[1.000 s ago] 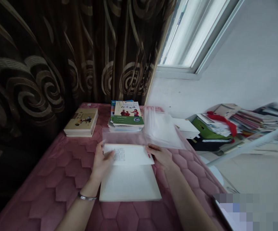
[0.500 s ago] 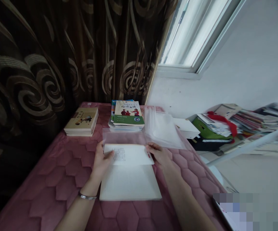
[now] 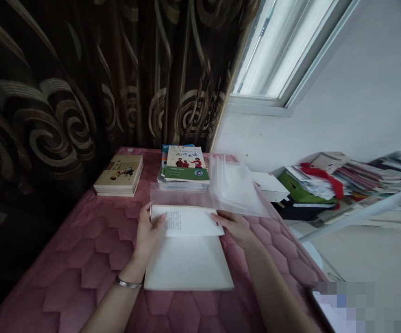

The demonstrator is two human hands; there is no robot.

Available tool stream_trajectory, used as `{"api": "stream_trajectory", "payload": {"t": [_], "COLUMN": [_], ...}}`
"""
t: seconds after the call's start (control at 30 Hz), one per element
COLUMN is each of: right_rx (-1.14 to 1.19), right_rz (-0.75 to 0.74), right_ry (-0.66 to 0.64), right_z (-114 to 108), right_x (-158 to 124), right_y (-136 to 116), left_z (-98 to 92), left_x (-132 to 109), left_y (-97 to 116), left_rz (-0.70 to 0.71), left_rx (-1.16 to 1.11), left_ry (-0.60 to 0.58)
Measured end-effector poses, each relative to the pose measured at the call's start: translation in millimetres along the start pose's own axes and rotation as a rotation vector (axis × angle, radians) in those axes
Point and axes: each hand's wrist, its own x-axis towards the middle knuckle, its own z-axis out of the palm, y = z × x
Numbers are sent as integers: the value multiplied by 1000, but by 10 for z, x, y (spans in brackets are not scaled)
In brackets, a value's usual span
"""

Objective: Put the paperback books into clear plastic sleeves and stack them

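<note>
Left hand (image 3: 148,237) pinches the printed white paper panel (image 3: 191,224) at nine o'clock — right hand (image 3: 237,227) pinches at three — and the pale rectangular paper book (image 3: 189,263) lies towards six, on pink quilted fabric (image 3: 92,270)!

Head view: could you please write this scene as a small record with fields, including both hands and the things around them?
left hand: thumb on the printed white leaf, left side
right hand: touching the leaf's right side
book: lying under the leaf, lower part uncovered
clear plastic sheet: extending beyond the leaf's far edge
book stacks: left, tan top cover; middle, green-and-white top cover
plastic sheets: right of middle stack
surface: pink quilted cover
</note>
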Motion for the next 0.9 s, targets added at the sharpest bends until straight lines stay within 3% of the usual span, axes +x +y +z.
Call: {"api": "stream_trajectory", "payload": {"t": [0.6, 0.8, 0.9], "right_rx": [-94, 100, 55], "right_rz": [-56, 15, -13], "right_ry": [173, 82, 98], "right_z": [168, 138, 132], "right_x": [80, 19, 8], "right_y": [149, 18, 24], "left_z": [-40, -22, -33], "left_x": [34, 23, 0], "left_y": [-31, -42, -47], "left_rz": [-53, -25, -37], "left_rx": [-52, -54, -47], "left_ry": [-32, -20, -17]}}
